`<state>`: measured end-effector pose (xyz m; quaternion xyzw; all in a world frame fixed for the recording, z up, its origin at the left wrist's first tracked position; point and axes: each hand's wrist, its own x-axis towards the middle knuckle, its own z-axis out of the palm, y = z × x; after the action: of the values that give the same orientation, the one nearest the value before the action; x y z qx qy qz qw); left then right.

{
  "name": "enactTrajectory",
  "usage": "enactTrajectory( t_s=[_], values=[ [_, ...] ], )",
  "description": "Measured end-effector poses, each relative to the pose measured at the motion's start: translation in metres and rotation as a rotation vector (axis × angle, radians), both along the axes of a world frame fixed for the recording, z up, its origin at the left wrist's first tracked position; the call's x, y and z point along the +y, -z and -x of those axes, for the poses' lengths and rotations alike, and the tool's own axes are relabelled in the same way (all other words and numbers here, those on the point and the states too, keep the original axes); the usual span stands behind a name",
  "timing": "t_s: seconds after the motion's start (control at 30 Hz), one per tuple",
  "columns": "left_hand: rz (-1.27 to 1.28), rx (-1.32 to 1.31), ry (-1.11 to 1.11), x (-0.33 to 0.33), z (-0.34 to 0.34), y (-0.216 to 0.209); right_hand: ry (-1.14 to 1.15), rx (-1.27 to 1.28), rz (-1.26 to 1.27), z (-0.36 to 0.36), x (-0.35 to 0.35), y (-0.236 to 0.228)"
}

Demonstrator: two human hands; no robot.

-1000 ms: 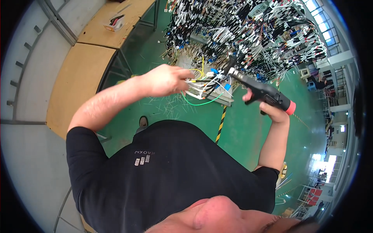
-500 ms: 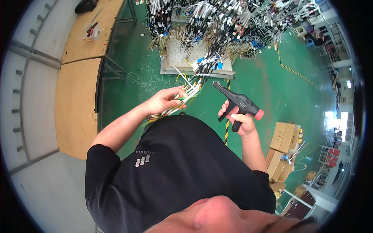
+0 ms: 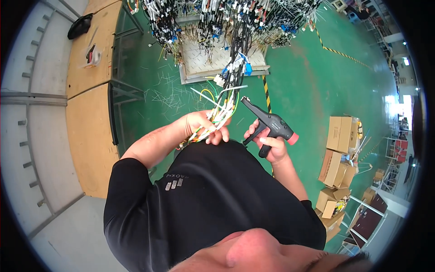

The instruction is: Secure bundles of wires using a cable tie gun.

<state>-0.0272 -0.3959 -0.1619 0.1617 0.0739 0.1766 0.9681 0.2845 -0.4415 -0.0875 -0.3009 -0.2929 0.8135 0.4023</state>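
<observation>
My left hand [image 3: 200, 123] is closed around a wire harness [image 3: 232, 100] in front of my belly. White, yellow, green and red wires fan past its fingers, and the black part of the bundle runs up to the hanging mass of harnesses. Pale cable ties [image 3: 206, 96] stick out sideways from the bundle, just beyond the hand. To the right, my right hand [image 3: 275, 148] grips a black cable tie gun [image 3: 274, 123] with a red rear cap. Its fingers wrap the handle and trigger lever. The gun's nose points up and left toward the harness, apart from it.
Many harnesses [image 3: 213, 22] hang ahead over a pale metal platform [image 3: 190, 68]. Wooden-topped tables [image 3: 90, 131] stand at the left. Cut tie ends [image 3: 161, 97] litter the green floor. Cardboard boxes [image 3: 340, 133] are at the right, near yellow-black floor tape [image 3: 266, 90].
My left hand has shifted slightly right with the harness, its fingers now spread lower around the wires. The cable tie gun has moved a little left, closer to the bundle. The view has turned slightly.
</observation>
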Motion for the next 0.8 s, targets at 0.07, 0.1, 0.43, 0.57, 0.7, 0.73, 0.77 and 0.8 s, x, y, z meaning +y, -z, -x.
enactTrajectory(
  t_s=[0.07, 0.1, 0.43, 0.57, 0.7, 0.73, 0.77, 0.8],
  values=[
    [0.008, -0.051, -0.077, -0.002, -0.015, -0.018, 0.019, -0.013, -0.012, -0.006, -0.003, 0.003],
    [0.017, -0.110, -0.085, 0.000, -0.019, -0.018, 0.023, -0.025, -0.028, -0.010, -0.003, 0.004],
    [-1.356, 1.630, -0.535, -0.003, -0.050, 0.014, -0.176, -0.867, -0.703, -0.060, 0.027, -0.032],
    [-1.329, 1.774, -0.578, -0.004, -0.053, 0.017, -0.294, -0.914, -0.620, -0.059, 0.037, -0.019],
    [-1.091, 1.698, -0.508, -0.002, -0.052, -0.002, -0.243, -0.680, -0.415, -0.047, 0.037, 0.009],
    [-1.040, 1.685, -0.469, -0.001, -0.052, -0.003, -0.190, -0.584, -0.312, -0.039, 0.034, 0.017],
    [-1.028, 1.690, -0.473, -0.002, -0.053, -0.004, -0.108, -0.533, -0.260, -0.028, 0.029, 0.023],
    [-0.941, 1.636, -0.487, -0.003, -0.056, -0.005, -0.073, -0.495, -0.358, -0.019, 0.029, 0.029]
  ],
)
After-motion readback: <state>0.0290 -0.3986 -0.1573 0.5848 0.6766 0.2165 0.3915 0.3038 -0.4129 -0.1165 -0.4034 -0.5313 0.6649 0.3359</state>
